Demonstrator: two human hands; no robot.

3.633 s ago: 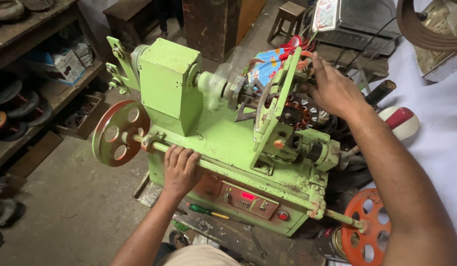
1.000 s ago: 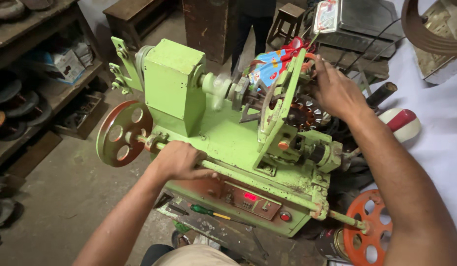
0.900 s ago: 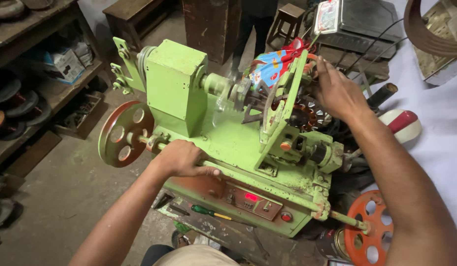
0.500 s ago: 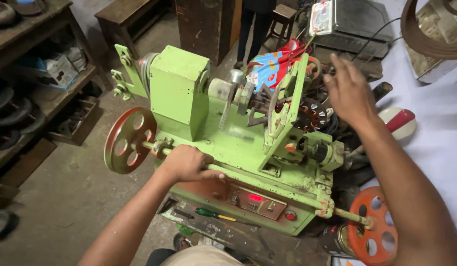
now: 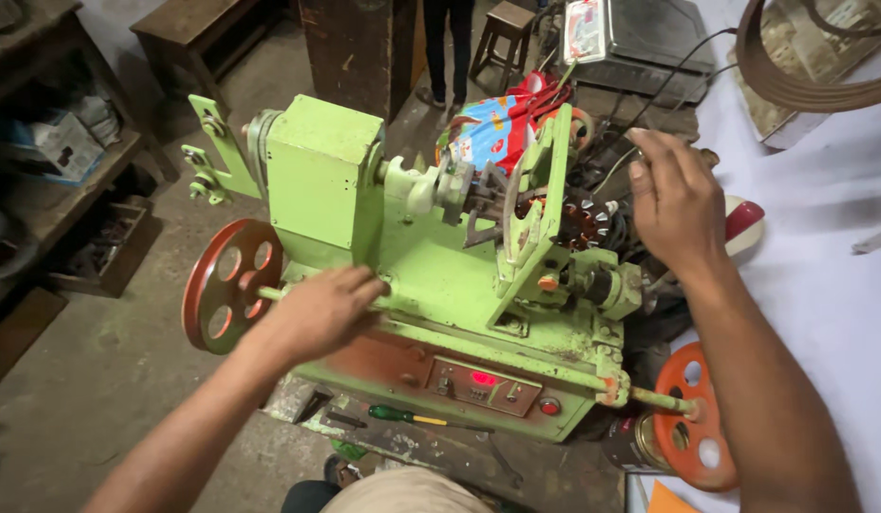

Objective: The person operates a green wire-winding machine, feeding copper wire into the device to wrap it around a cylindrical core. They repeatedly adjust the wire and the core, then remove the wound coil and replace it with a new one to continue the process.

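Partly my left hand [image 5: 317, 313] is hiding the green machine's [image 5: 440, 285] front rod, which it is gripping; my right hand [image 5: 678, 199] is hovering loosely open beside a blue-and-red printed wrapper [image 5: 492, 128].

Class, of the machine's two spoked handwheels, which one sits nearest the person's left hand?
The darker red handwheel at the machine's left end, beside the left hand; the orange handwheel is at the far end.

Both forearms come into view bare, no sleeves reaching the wrists. The left hand [image 5: 317, 313] and the right hand [image 5: 676, 199] wear no gloves, rings or watch. At the bottom edge, light beige cloth [image 5: 402, 492] covers the lap.
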